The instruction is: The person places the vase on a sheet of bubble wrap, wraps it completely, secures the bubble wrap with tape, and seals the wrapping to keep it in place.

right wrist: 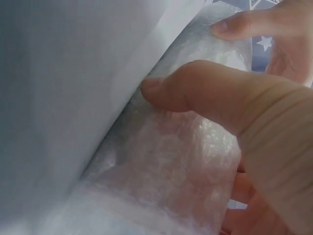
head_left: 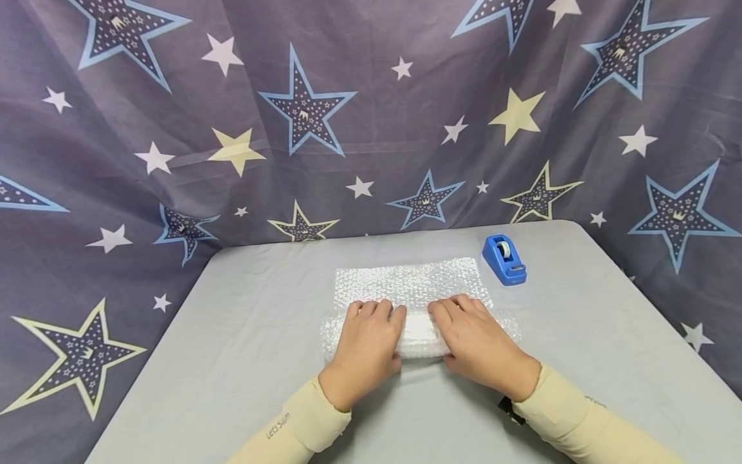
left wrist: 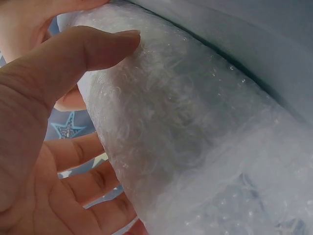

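My left hand (head_left: 365, 341) and my right hand (head_left: 484, 341) grasp a clear, whitish roll of plastic bubble wrap (head_left: 418, 348) lying crosswise on the pale grey cloth-covered tabletop (head_left: 232, 361), the left toward its nine o'clock end, the right toward its three o'clock end. On each hand the fingers bend over the far side while the thumb presses the near face, with a stretch of roll between my hands. Something white shows through there; I cannot tell what. A flat sheet of bubble wrap (head_left: 406, 283) extends from the roll toward twelve o'clock. Between one and two o'clock from the roll, just beside the sheet, stands a blue plastic tape dispenser (head_left: 504, 260). My cream sleeves (head_left: 313, 419) come in from eight and four o'clock. At twelve o'clock, beyond the tabletop, hangs a grey-purple star-patterned curtain (head_left: 371, 64)
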